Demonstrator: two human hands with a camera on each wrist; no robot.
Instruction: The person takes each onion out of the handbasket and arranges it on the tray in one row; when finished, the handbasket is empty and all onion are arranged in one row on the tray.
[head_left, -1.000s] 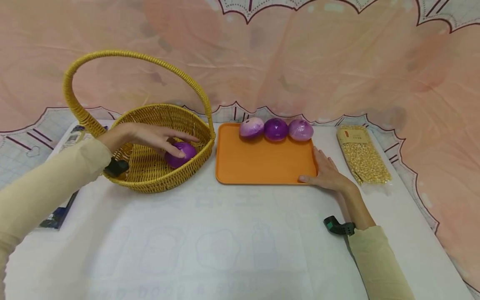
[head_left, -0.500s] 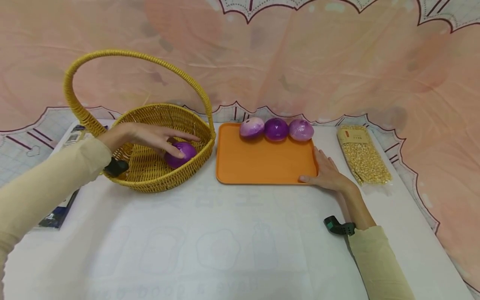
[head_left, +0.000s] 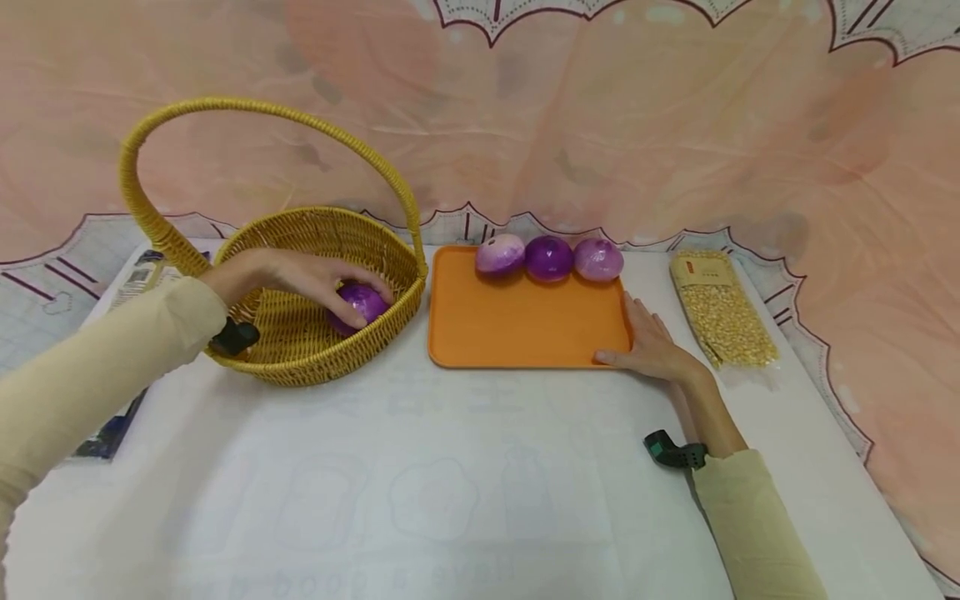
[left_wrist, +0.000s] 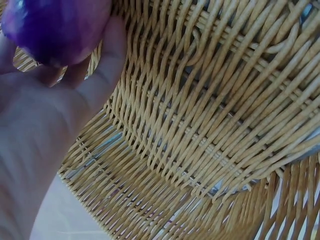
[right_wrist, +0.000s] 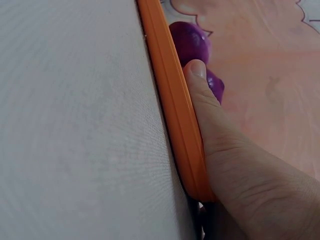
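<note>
Inside the yellow wicker basket (head_left: 315,372), my left hand (head_left: 303,275) grips a glossy red onion (head_left: 362,305), its fingers curled over the top. The left wrist view shows the same onion (left_wrist: 57,30) between thumb and fingers, beside the woven wall. My right hand (head_left: 654,346) rests at the near right corner of the orange tray (head_left: 525,325). Its straight fingers lie along the tray's side and its thumb lies on the rim. Along the tray's back edge sit three more red onions: a paler one (head_left: 500,255), a dark one (head_left: 549,258) and another (head_left: 597,260).
A clear bag of yellow corn kernels (head_left: 723,312) lies right of the tray. Behind the basket, at the left, a printed packet (head_left: 112,433) is partly hidden by the sleeve. The basket's tall handle (head_left: 255,104) arches over it. A patterned cloth (head_left: 600,125) hangs behind the white table (head_left: 450,483).
My left fingers, spread loosely over the onion earlier, have curled in around it. The right hand and the tray keep their places; the whole view has shifted slightly.
</note>
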